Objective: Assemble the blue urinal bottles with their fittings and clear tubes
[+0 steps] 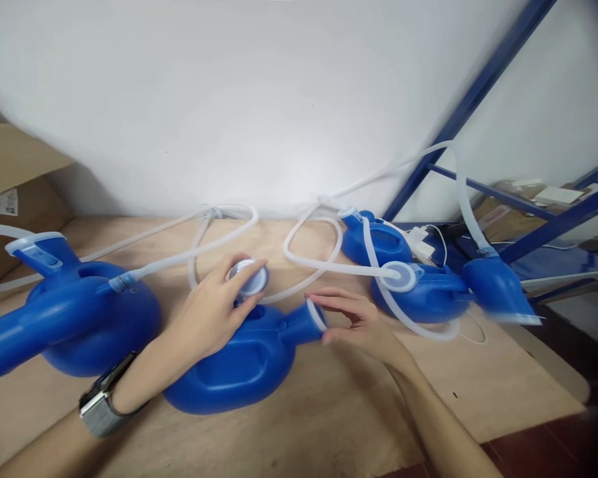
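Note:
In front of me a blue plastic urinal bottle lies on the wooden table, its moulded handle facing me and its neck pointing right. My left hand reaches over it, with thumb and fingers round a translucent round cap. At the bottle's mouth, my right hand has its thumb and fingertips on opposite sides of the pale rim. A pale flexible tube curves behind the bottle; its join near my left hand is hidden. My left wrist wears a watch with a grey band.
Another blue bottle with a tube stands at left, beside a cardboard box. On the right are more blue bottles, a blue funnel-shaped piece, a white plug adapter and a blue metal frame. The table ends at front right.

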The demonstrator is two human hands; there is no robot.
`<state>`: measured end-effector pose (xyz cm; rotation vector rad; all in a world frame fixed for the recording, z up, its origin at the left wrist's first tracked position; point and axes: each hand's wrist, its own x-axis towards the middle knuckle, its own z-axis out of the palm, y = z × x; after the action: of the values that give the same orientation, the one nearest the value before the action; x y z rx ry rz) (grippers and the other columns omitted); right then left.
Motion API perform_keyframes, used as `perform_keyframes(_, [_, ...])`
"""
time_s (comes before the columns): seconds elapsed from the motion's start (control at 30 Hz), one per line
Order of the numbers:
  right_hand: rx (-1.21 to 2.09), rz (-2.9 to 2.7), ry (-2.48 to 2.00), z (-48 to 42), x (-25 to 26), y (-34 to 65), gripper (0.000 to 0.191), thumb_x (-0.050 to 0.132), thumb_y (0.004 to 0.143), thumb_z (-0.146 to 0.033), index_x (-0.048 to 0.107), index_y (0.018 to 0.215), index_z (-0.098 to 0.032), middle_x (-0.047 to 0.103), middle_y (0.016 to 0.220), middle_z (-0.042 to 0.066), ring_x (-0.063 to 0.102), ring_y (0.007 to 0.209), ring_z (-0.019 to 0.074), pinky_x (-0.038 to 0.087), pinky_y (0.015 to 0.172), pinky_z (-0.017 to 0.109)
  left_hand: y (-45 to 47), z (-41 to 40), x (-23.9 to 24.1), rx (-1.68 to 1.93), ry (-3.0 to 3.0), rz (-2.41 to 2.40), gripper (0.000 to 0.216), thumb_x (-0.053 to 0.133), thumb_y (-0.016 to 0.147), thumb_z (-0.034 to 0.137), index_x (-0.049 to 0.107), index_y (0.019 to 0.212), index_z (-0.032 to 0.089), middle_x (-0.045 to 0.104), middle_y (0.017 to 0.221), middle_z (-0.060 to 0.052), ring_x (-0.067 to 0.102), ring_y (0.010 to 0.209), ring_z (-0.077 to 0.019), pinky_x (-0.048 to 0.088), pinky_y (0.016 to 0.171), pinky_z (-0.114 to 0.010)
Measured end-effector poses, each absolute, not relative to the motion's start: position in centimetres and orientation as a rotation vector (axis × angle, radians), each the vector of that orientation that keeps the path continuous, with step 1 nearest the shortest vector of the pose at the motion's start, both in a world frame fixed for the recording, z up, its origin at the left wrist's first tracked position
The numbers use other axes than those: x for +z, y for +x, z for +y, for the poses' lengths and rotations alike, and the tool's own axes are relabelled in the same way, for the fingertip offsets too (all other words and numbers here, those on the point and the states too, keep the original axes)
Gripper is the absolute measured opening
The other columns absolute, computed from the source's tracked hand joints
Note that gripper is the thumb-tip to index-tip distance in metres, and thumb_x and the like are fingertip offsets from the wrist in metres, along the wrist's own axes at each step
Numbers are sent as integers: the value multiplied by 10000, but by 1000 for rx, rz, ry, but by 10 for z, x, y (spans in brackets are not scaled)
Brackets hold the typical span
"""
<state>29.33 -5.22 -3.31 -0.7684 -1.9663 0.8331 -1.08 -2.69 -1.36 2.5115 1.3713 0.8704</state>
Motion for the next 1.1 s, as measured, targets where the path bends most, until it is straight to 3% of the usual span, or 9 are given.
perform_keyframes(0.1, [762, -2055, -768, -47, -29, 288, 608, 871, 843, -451, 685, 1419, -394, 732, 1382, 74, 722, 1253, 267, 615, 1083, 429, -13, -22, -10, 784, 2521, 1424, 460, 517, 1035, 373, 570, 1484, 289, 567, 1466, -102, 707, 1094, -299, 602, 853, -447])
perform_keyframes(0.27, [763, -2181, -925, -40, -22, 270, 577, 793, 932, -436, 635, 1482, -359, 665, 1483, 84, 656, 1356, 279, 681, 937, 346, -17, -13, -4, 698, 2537, 1534, 462, 524, 1001, 365, 614, 1446, 281, 588, 1454, -100, 713, 1093, -311, 600, 795, -424])
perform_keyframes(0.5, [676, -2177, -807, -17, -26, 254, 528, 775, 956, -378, 652, 1467, -318, 678, 1454, 79, 681, 1314, 239, 608, 1092, 398, -23, -4, 0, 656, 2676, 1603, 472, 545, 999, 304, 595, 1466, 261, 585, 1480, -116, 720, 1049, -318, 591, 794, -422])
perform_keyframes(0.83, [381, -2219, -510, 6, -36, 249, 466, 770, 952, -455, 687, 1358, -241, 713, 1149, 91, 725, 1040, 216, 632, 926, 356, -24, 4, -4, 671, 2598, 1456, 477, 574, 953, 265, 638, 1424, 224, 599, 1431, -121, 690, 1137, -336, 571, 980, -506])
perform_keyframes(1.0, [281, -2223, -541, 8, -49, 238, 429, 653, 1007, -518, 647, 1309, -215, 705, 1182, 124, 714, 1056, 258, 619, 935, 408, -26, 4, -5, 714, 2582, 1431, 467, 572, 955, 279, 632, 1415, 224, 593, 1422, -121, 704, 1066, -306, 586, 920, -474])
perform_keyframes(1.1, [365, -2199, -589, 2, -54, 231, 397, 560, 1051, -486, 605, 1345, -223, 689, 1260, 134, 698, 1129, 268, 597, 996, 432, -25, 4, -5, 728, 2575, 1399, 482, 562, 962, 287, 603, 1437, 216, 589, 1427, -124, 679, 1158, -315, 575, 978, -472])
